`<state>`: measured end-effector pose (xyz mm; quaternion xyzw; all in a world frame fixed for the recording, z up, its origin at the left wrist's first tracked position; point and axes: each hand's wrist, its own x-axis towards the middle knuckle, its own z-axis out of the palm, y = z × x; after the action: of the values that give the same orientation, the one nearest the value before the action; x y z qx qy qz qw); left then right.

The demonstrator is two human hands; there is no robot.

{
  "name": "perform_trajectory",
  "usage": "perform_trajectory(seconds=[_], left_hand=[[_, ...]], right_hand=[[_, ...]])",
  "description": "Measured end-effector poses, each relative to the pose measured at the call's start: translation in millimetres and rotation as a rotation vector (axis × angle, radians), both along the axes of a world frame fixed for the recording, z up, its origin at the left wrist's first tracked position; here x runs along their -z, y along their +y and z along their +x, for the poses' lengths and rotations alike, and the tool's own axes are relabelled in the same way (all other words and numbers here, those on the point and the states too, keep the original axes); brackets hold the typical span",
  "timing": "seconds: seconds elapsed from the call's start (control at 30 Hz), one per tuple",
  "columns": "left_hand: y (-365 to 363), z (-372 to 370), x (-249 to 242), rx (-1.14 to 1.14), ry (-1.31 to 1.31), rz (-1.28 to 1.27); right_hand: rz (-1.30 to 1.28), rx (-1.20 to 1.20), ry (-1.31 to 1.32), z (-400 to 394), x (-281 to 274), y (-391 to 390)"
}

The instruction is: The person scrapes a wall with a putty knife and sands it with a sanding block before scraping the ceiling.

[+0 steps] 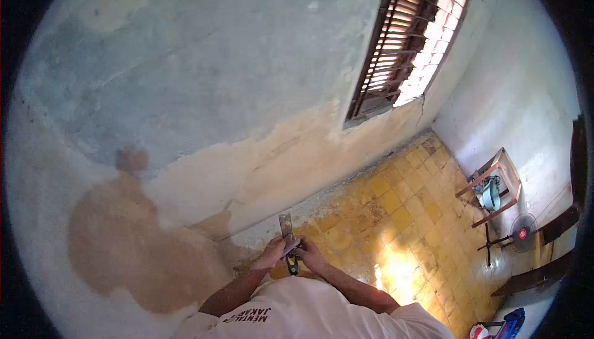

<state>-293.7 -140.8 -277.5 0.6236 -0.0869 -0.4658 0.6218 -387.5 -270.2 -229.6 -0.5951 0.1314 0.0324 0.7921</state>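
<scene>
Both hands are close together in front of the white shirt, low in the middle of the view. My left hand (270,255) has its fingers closed on a small greyish folded piece (289,245), perhaps paper or cloth. From the other side my right hand (309,255) bends its fingers at the same piece, against a flat tool. The tool's metal blade (285,223) points up and away, and its dark handle (292,267) with holes shows below the hands. Which fingers bear the tool is too small to tell.
A patchy wall (204,91) rises ahead, with a barred window (408,42) at upper right. Yellow floor tiles (365,227) lie below. To the right are a wooden stool-like frame (510,175), a light blue container (490,193) and a fan (523,232).
</scene>
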Motion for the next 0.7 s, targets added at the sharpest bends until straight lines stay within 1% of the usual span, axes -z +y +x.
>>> perform_trajectory(seconds=[0.03,0.07,0.1,0.13,0.17,0.2,0.23,0.3,0.33,0.37,0.4,0.43,0.5,0.57,0.6,0.63,0.67,0.7], left_hand=[[-17,-7,4,-0.028,0.069,-0.037],[-36,-16,9,-0.018,0.064,-0.036],[-60,-29,-10,-0.085,0.072,0.006],[-82,-39,-20,-0.154,0.076,0.049],[-101,-44,-23,-0.147,0.064,0.053],[-117,-49,-21,-0.117,0.044,0.025],[-132,-55,-21,-0.089,0.028,-0.002],[-158,-63,-30,-0.138,0.044,-0.024],[-168,-65,-32,-0.098,-0.026,-0.045],[-177,-67,-33,-0.060,-0.095,-0.066],[-185,-70,-33,-0.071,-0.093,-0.068],[-193,-72,-33,-0.111,-0.071,-0.083],[-201,-73,-25,-0.163,-0.045,-0.106],[-206,-66,-2,-0.197,-0.161,-0.131],[-209,-64,-7,-0.210,-0.154,-0.142],[-210,-61,-11,-0.295,-0.027,-0.189],[-208,-58,-15,-0.382,0.103,-0.236],[-204,-50,-10,-0.404,0.116,-0.247]], right_hand=[[-0.018,-0.030,0.033,-9,-14,-17],[-0.084,0.044,0.053,-20,2,-31],[-0.081,0.053,0.047,-31,18,-46],[-0.040,0.108,0.025,-38,27,-61],[0.002,0.162,0.002,-44,35,-77],[0.014,0.136,0.021,-53,-3,-90],[0.020,0.140,0.015,-59,-9,-98],[-0.044,0.277,-0.026,-67,-16,-112],[-0.046,0.272,-0.024,-70,-17,-119],[-0.121,0.330,-0.032,-71,-18,-125],[-0.197,0.386,-0.043,-72,-18,-129],[-0.200,0.374,-0.041,-72,-10,-135],[-0.112,0.398,-0.058,-71,13,-147],[-0.087,0.337,-0.036,-72,2,-155],[-0.055,0.287,-0.015,-70,-2,-160],[-0.069,0.273,-0.009,-66,0,-165],[-0.046,0.415,-0.022,-62,6,-168],[-0.025,0.553,-0.035,-59,9,-172]])
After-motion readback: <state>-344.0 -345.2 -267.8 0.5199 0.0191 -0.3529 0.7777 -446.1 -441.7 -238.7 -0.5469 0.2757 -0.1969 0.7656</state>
